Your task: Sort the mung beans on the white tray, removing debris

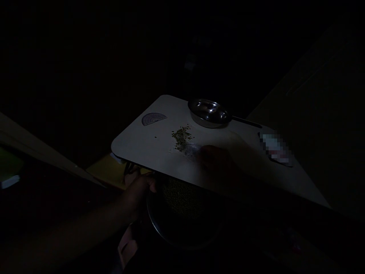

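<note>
In dim light, my left hand [145,184] grips the rim of a large metal bowl [155,224] just under the table's near edge. Many small green beans [184,199], which look like mung beans, lie inside it. My right hand [215,156] is over the tabletop, dark and blurred. Its fingers appear closed on a clear flat plastic piece [192,149], whose exact kind is smeared. That piece touches the near side of a small heap of green beans [181,137] on the white table [137,142].
A clear protractor [154,118] lies on the table's left part. Behind the heap stands a shiny steel bowl [209,114], with a dark handle-like bar [246,121] beside it. At right lies a pixelated flat object [275,148]. Yellow fabric or board [107,171] shows below left.
</note>
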`<state>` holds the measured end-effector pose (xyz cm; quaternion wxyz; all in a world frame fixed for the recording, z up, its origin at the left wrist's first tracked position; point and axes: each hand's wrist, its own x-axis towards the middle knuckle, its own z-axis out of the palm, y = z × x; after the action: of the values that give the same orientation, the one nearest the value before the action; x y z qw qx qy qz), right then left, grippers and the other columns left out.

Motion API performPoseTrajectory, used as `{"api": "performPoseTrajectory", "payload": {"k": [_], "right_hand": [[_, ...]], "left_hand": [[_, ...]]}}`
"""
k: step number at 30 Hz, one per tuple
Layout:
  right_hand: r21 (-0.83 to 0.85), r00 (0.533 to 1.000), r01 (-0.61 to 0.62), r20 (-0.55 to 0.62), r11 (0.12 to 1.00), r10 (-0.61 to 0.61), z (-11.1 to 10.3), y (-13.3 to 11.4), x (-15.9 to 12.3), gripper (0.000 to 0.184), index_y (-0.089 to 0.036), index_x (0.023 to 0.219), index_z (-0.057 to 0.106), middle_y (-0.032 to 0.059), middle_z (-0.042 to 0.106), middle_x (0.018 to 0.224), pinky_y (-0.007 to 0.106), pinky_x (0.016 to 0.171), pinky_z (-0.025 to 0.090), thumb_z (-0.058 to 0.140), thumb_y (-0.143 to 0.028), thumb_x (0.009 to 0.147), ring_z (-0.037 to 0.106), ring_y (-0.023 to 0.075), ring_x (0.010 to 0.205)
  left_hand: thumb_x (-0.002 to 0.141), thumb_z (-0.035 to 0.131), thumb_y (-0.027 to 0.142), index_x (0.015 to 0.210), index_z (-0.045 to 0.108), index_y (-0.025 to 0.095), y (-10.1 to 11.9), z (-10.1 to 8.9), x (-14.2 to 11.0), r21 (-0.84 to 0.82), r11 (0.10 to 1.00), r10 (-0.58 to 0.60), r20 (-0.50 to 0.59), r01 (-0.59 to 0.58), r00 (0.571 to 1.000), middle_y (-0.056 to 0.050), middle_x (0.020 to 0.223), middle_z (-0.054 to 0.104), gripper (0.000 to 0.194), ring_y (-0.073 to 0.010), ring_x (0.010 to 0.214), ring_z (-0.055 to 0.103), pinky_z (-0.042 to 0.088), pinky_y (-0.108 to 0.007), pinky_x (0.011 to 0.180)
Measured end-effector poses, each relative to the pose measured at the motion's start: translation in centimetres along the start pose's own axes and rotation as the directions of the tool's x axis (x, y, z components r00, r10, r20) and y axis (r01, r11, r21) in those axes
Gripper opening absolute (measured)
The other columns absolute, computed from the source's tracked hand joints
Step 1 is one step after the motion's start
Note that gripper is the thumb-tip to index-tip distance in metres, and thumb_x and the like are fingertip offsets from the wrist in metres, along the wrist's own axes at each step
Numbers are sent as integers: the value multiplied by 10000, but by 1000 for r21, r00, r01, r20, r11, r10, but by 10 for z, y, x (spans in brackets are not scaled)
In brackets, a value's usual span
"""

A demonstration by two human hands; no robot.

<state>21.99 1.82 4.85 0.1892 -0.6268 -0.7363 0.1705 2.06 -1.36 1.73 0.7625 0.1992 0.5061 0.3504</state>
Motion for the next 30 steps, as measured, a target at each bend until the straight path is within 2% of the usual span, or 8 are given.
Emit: {"api": "performPoseTrajectory", "payload": {"k": [6,15,19,21,30], "right_hand": [[-71,998,-13,-60,997,9,-10,15,-1,227,-149,665,518,28,556,641,203,494,308,357,-287,747,475,102,565],[-106,990,-47,-134,993,32,-31,39,0,206,-152,699,526,35,555,683,219,528,311,356,-263,735,477,117,613],[-108,985,-95,-157,990,77,-36,52,1,186,-156,671,510,19,539,647,216,507,307,359,-253,722,466,108,574],[-113,987,-81,-150,990,64,-35,56,2,171,-157,672,508,16,539,648,214,509,307,363,-238,715,464,106,575],[-68,993,-26,-118,997,18,-19,38,7,195,-151,701,522,30,561,681,216,530,323,363,-262,725,485,111,604]], "left_hand": [[425,393,74,553,441,170,-5,4,4,93,995,-22,-5,23,1000,37,376,382,167,-116,356,389,283,-246,381],[426,400,83,502,425,160,-5,12,4,117,993,-28,-34,31,999,36,371,387,110,-106,324,369,295,-251,365],[413,396,55,540,447,162,-4,15,3,97,995,3,-30,0,1000,52,370,369,173,-103,335,376,313,-248,376],[412,398,52,560,460,161,-4,16,3,104,995,-5,-30,8,1000,54,368,368,194,-106,340,383,318,-249,381],[415,400,66,534,435,166,-4,14,2,107,994,-22,-36,26,999,42,374,377,159,-131,387,432,323,-257,401]]}}
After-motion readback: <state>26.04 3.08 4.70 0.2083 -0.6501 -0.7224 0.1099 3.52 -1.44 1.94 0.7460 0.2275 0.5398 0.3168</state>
